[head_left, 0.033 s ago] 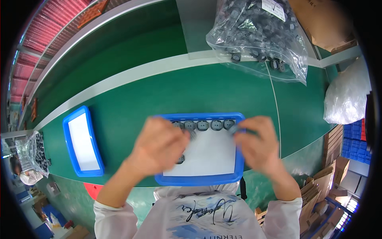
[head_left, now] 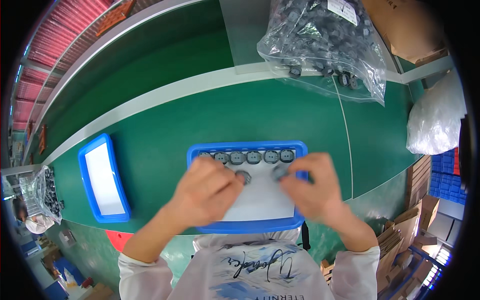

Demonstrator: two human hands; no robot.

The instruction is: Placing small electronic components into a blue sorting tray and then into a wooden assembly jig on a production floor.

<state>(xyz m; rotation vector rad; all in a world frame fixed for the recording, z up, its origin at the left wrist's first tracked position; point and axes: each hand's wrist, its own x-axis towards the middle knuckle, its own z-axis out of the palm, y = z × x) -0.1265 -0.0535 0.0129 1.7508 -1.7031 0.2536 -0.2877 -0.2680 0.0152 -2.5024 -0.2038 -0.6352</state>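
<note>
Left hand (head_left: 205,190), in the head view, holds its fingers closed – thumb and fingertips pinch a round grey part (head_left: 245,177), which lies at the right end of this hand. Right hand (head_left: 315,187) also pinches something: a blurred grey part (head_left: 279,172), at its upper left, by the tips. So both parts are between the two hands, apart from each other, over the white sheet (head_left: 265,205) of the blue tray (head_left: 250,228).

Most important is how they stand to the row of grey pieces (head_left: 254,157), which runs left to right along the far wall of the tray. Both held parts are on the person's side of this row. The left hand's one is below the middle of it, while the right hand's one is below its right end – so the right hand is nearer to that end. The left hand's part looks nearly round, without clear long axis; for the other, the blur does not let me tell.
</note>
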